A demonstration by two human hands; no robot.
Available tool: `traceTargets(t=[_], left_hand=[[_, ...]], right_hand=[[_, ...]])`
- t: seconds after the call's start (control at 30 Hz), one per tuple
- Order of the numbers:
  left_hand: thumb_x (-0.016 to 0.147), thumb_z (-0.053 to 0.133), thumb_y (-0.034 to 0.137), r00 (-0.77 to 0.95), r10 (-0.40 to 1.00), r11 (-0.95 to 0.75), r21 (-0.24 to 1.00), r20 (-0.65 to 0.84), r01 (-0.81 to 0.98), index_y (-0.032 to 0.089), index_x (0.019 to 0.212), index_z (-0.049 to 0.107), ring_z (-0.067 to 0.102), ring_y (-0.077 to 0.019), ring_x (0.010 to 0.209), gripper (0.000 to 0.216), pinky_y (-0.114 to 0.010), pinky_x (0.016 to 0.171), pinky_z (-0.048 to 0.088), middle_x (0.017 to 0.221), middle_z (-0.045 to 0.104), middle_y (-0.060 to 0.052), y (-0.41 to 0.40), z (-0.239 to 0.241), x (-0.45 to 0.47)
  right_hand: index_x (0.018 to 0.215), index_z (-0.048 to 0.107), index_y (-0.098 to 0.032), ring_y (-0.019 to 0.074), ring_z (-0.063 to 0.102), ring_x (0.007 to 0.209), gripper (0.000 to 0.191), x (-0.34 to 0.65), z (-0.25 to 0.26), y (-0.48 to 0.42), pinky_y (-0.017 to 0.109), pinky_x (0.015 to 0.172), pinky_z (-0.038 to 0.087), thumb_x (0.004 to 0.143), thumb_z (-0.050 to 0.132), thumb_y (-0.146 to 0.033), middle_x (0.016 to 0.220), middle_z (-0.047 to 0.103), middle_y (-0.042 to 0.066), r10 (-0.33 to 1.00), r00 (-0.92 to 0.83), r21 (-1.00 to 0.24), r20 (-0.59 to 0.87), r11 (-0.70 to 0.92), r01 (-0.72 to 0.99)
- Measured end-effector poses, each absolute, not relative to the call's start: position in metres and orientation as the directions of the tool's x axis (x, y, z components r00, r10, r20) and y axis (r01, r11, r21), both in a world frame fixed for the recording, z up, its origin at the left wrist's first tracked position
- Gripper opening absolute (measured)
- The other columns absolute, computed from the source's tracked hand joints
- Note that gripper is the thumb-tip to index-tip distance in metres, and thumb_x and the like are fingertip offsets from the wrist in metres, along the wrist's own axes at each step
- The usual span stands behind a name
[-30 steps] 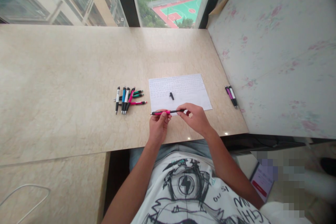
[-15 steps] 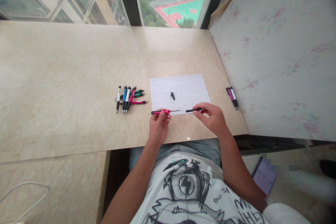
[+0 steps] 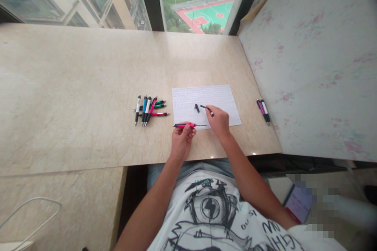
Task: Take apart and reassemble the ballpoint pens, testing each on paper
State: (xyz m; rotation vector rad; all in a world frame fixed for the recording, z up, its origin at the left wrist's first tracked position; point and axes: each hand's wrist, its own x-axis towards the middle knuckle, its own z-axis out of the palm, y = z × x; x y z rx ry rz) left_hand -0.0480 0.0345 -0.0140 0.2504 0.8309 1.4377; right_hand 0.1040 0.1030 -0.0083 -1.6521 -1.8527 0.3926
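Observation:
My left hand [image 3: 182, 141] pinches a pink and black pen barrel [image 3: 185, 125] level over the front edge of the sheet. A thin refill [image 3: 201, 126] sticks out of the barrel's right end. My right hand [image 3: 218, 120] is closed on a slim black pen part [image 3: 205, 107]; its left end points at a short black piece [image 3: 197, 108] lying on the paper [image 3: 206, 96]. That short piece looks like a rubber pen grip, though I cannot tell for sure. Handwritten lines fill the upper part of the paper.
Several pens [image 3: 150, 110] in blue, white, pink and green lie in a cluster left of the sheet. A purple pen [image 3: 262, 110] and a white pen [image 3: 266, 112] rest by the flowered wall [image 3: 312, 66]. A white cable [image 3: 44, 200] curls at the lower left.
My right hand has moved left and away from me over the paper with the black pen part, leaving the refill's tip. My left hand keeps the pink barrel almost in place.

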Motion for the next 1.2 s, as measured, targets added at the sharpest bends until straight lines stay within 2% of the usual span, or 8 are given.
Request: traceTargets(t=[0.13, 0.23, 0.33, 0.43, 0.53, 0.73, 0.9, 1.2], left_hand=[[0.070, 0.084, 0.031, -0.076, 0.932, 0.175, 0.627, -0.353, -0.759, 0.015, 0.086, 0.070, 0.064, -0.0069, 0.063, 0.026, -0.016, 0.059, 0.049, 0.082, 0.073, -0.005, 0.034, -0.015, -0.048], [0.070, 0.084, 0.031, -0.079, 0.933, 0.173, 0.632, -0.350, -0.755, 0.015, 0.086, 0.070, 0.064, -0.0068, 0.063, 0.026, -0.016, 0.058, 0.049, 0.081, 0.073, -0.005, 0.034, -0.014, -0.048], [0.071, 0.084, 0.030, -0.090, 0.934, 0.164, 0.638, -0.347, -0.753, 0.016, 0.087, 0.070, 0.064, -0.0071, 0.065, 0.025, -0.016, 0.060, 0.050, 0.081, 0.073, -0.004, 0.034, -0.014, -0.048], [0.072, 0.083, 0.030, -0.091, 0.935, 0.161, 0.640, -0.342, -0.751, 0.016, 0.087, 0.070, 0.064, -0.0071, 0.065, 0.024, -0.016, 0.061, 0.050, 0.082, 0.072, -0.004, 0.034, -0.015, -0.047], [0.073, 0.082, 0.030, -0.091, 0.939, 0.158, 0.649, -0.332, -0.744, 0.016, 0.088, 0.070, 0.064, -0.0066, 0.066, 0.024, -0.017, 0.063, 0.050, 0.082, 0.072, -0.003, 0.035, -0.015, -0.047], [0.076, 0.080, 0.031, -0.069, 0.951, 0.167, 0.691, -0.301, -0.703, 0.017, 0.090, 0.066, 0.067, -0.0084, 0.071, 0.023, -0.019, 0.068, 0.053, 0.090, 0.074, -0.005, 0.035, -0.014, -0.046], [0.078, 0.079, 0.035, -0.005, 0.950, 0.226, 0.700, -0.312, -0.677, 0.019, 0.096, 0.062, 0.072, -0.0129, 0.072, 0.029, -0.021, 0.066, 0.054, 0.089, 0.076, -0.007, 0.034, -0.015, -0.046], [0.076, 0.080, 0.035, -0.053, 0.947, 0.189, 0.680, -0.318, -0.709, 0.020, 0.093, 0.061, 0.070, -0.0105, 0.070, 0.030, -0.019, 0.064, 0.054, 0.085, 0.075, -0.003, 0.035, -0.012, -0.046]], right_hand=[[0.106, 0.071, -0.015, 0.0254, 0.068, 0.090, 0.026, 0.091, -0.015, 0.110, 0.036, 0.083, 0.050, 0.096, 0.049, -0.024, 0.098, 0.075, 0.014, 0.963, -0.042, -0.504, 0.265, 0.176, 0.846], [0.108, 0.070, -0.015, 0.0253, 0.067, 0.087, 0.025, 0.089, -0.017, 0.109, 0.037, 0.081, 0.050, 0.094, 0.053, -0.026, 0.095, 0.074, 0.014, 0.964, -0.066, -0.516, 0.257, 0.195, 0.834], [0.107, 0.070, -0.016, 0.0219, 0.067, 0.079, 0.026, 0.096, -0.011, 0.101, 0.034, 0.074, 0.052, 0.094, 0.053, -0.030, 0.097, 0.073, 0.013, 0.970, -0.030, -0.642, 0.243, 0.184, 0.744], [0.100, 0.071, -0.018, 0.0190, 0.067, 0.074, 0.030, 0.108, 0.004, 0.087, 0.030, 0.065, 0.052, 0.096, 0.050, -0.038, 0.092, 0.074, 0.009, 0.988, 0.011, -0.828, 0.151, 0.120, 0.548], [0.094, 0.071, -0.019, 0.0170, 0.067, 0.071, 0.036, 0.118, 0.020, 0.072, 0.027, 0.060, 0.051, 0.097, 0.046, -0.044, 0.083, 0.074, 0.006, 0.992, -0.127, -0.930, 0.018, 0.063, 0.363], [0.087, 0.071, -0.020, 0.0169, 0.066, 0.077, 0.014, 0.118, 0.033, 0.060, 0.027, 0.063, 0.051, 0.087, 0.062, -0.030, 0.085, 0.073, 0.004, 0.964, -0.256, -0.866, 0.074, 0.189, 0.463], [0.086, 0.069, -0.020, 0.0158, 0.064, 0.074, 0.012, 0.117, 0.032, 0.061, 0.026, 0.060, 0.050, 0.088, 0.059, -0.025, 0.083, 0.071, 0.004, 0.959, -0.257, -0.835, 0.118, 0.236, 0.497], [0.085, 0.071, -0.021, 0.0164, 0.063, 0.076, 0.011, 0.131, 0.043, 0.060, 0.025, 0.056, 0.048, 0.088, 0.060, -0.023, 0.086, 0.069, 0.005, 0.953, -0.269, -0.806, 0.138, 0.266, 0.529]])
